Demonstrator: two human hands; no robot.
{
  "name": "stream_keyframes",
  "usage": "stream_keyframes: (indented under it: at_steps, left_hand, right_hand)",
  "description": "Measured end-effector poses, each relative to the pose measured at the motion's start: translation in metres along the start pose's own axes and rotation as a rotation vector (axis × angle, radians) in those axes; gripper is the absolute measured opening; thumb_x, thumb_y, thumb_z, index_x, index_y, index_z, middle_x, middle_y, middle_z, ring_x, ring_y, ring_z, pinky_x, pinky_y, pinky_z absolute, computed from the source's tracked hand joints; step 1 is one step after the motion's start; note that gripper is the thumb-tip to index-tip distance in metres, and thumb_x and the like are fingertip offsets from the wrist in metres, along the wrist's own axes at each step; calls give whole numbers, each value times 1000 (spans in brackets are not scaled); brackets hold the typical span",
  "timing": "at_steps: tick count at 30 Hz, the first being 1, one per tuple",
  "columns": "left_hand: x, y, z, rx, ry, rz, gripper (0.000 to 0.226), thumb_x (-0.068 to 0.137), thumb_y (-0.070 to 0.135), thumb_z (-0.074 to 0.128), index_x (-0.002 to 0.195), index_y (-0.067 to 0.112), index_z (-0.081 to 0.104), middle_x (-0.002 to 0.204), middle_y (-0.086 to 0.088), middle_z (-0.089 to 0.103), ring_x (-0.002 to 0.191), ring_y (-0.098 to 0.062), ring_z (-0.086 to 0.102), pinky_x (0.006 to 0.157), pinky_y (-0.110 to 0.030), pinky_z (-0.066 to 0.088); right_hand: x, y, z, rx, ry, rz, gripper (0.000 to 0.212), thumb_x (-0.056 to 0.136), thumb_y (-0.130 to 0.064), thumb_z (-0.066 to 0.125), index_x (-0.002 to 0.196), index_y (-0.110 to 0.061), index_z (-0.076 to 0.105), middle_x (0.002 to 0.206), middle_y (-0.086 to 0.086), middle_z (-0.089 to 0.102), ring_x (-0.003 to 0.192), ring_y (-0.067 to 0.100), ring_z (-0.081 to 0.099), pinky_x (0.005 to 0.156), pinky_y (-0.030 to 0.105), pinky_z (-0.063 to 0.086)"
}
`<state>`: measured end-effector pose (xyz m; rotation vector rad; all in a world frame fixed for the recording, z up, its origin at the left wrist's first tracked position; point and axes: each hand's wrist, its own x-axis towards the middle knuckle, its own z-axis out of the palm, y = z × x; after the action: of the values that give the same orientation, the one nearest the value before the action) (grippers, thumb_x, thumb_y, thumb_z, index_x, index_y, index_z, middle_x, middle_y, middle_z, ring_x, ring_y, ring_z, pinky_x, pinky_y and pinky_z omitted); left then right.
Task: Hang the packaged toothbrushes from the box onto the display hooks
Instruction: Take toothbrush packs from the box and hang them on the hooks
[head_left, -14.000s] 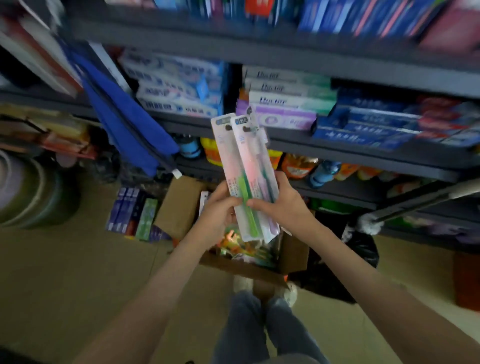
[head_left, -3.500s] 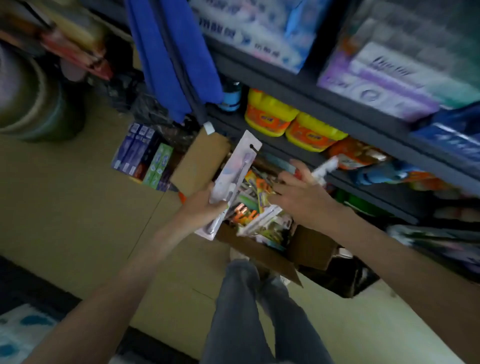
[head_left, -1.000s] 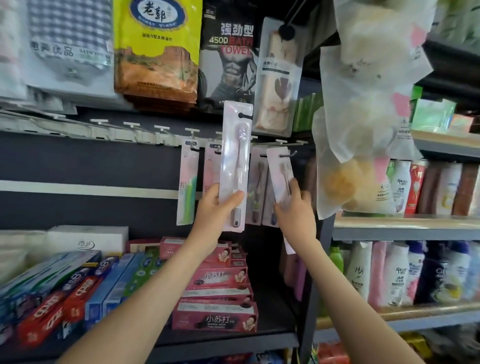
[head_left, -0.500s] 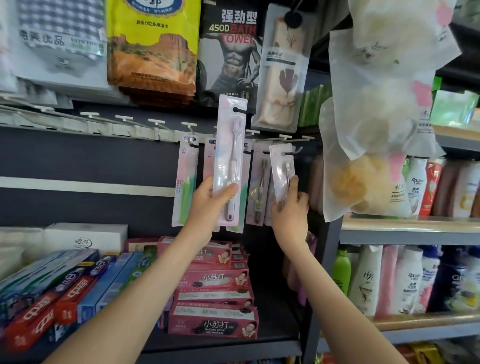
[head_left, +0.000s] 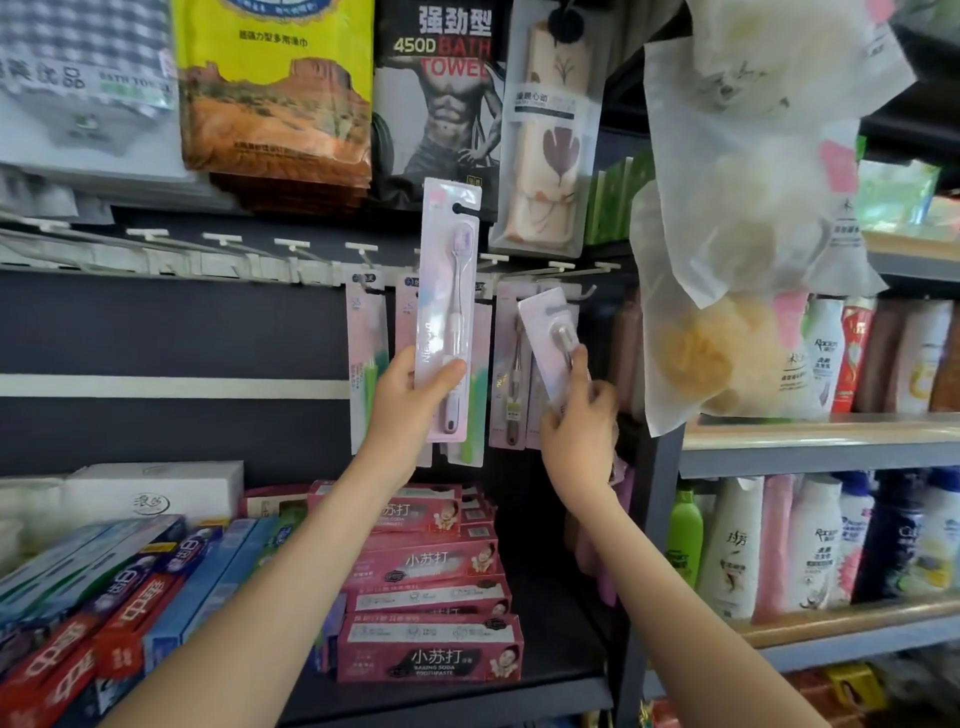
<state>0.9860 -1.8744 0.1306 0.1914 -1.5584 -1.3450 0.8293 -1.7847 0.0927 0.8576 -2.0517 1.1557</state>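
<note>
Dark grey back panel (head_left: 156, 332) fills the centre-left of the frame. A rail of white-capped wire display hooks (head_left: 291, 244) runs across it at mid-height. The translucent white bags of bath sponges (head_left: 737, 208) hang upper right, crowding the rail's right end. Some flat pink toothbrush cards (head_left: 366, 364) already hang centre frame. Source box not in view.

Holds: the left hand (head_left: 410, 400) grips a long pink-and-clear blister-packed toothbrush (head_left: 447, 291) by its lower end, upright, in front of the hung cards, top above the rail. The right hand (head_left: 579, 421) pinches a shorter pale pink toothbrush card (head_left: 550, 338) by its lower half, top tilted left, just below a bare wire hook (head_left: 584, 293) right of centre. Can't tell for sure, but the card looks off the hook.

Step in hand, my read: seat the short card. Square it up, line its slot with the upturned hook tip, slide it back along the wire, then release. Mind the sponge bags near the wrist. Long pack next; its dark hang slot (head_left: 460, 209) sits at the top, so pick a free hook.
</note>
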Motion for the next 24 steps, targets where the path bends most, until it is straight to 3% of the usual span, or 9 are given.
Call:
stream_keyframes:
  at_steps: [2, 5, 8, 9, 11, 13, 17, 21, 24]
  left_hand:
    - [0, 2, -2, 8, 3, -11, 70, 77, 47, 73, 135, 15, 50, 131, 0, 60, 120, -15, 56, 107, -42, 42]
    - [2, 0, -9, -2, 8, -15, 70, 79, 45, 72, 137, 15, 48, 134, -1, 58, 123, -17, 54, 108, -45, 40]
    - [2, 1, -17, 18, 19, -13, 83, 71, 57, 73, 138, 15, 47, 139, -2, 54, 128, -18, 50, 109, -44, 39]
    - [1, 2, -19, 14, 18, -9, 73, 75, 51, 73, 134, 15, 51, 134, -2, 57, 124, -16, 53, 107, -41, 41]
    - [0, 3, -26, 16, 27, -9, 30, 87, 28, 68, 115, 19, 61, 114, 2, 67, 107, -10, 62, 97, -32, 47]
    - [0, 2, -31, 37, 38, -4, 12, 90, 20, 65, 102, 24, 62, 103, 4, 70, 98, -9, 65, 89, -27, 49]
    - [-2, -2, -38, 60, 41, 23, 13, 91, 19, 64, 103, 24, 61, 101, 6, 68, 93, -4, 64, 82, -19, 47]
    - [-6, -5, -41, 90, 0, 29, 16, 92, 24, 62, 108, 21, 60, 109, 0, 67, 99, -7, 62, 87, -23, 48]
    - [-10, -10, -45, 128, -35, 32, 11, 92, 25, 61, 103, 23, 59, 103, 3, 66, 91, 2, 60, 82, -17, 47]
  right_hand:
    - [-4, 0, 0, -9, -51, -41, 79, 90, -10, 55, 153, -28, 11, 123, 14, 40, 103, 33, 48, 91, 49, 44]
    - [3, -5, 0, -80, -113, -88, 76, 92, -12, 53, 153, -27, 11, 127, 15, 39, 108, 32, 45, 89, 47, 45]
    - [20, -13, 0, -108, -161, -59, 73, 94, -14, 50, 153, -26, 9, 131, 15, 36, 111, 32, 42, 76, 42, 47]
    - [26, -15, 1, -123, -179, -39, 73, 95, -15, 50, 153, -25, 8, 132, 15, 36, 113, 32, 42, 71, 39, 45]
    - [35, -17, 2, -163, -211, -1, 74, 95, -16, 50, 153, -24, 5, 134, 16, 34, 115, 33, 42, 67, 36, 41]
    - [43, -19, 5, -187, -242, 21, 75, 96, -18, 52, 153, -22, 4, 136, 17, 33, 115, 33, 44, 66, 35, 41]
    - [52, -32, 17, -111, -315, 53, 72, 96, -34, 51, 152, -18, 8, 146, 19, 28, 112, 38, 52, 68, 36, 44]
    - [51, -46, 26, -19, -423, 97, 85, 89, -20, 65, 151, -13, 6, 140, 21, 38, 121, 40, 47, 95, 49, 46]
    - [46, -50, 26, -6, -392, 86, 76, 93, -20, 59, 151, -14, 9, 134, 19, 44, 119, 38, 48, 96, 52, 45]
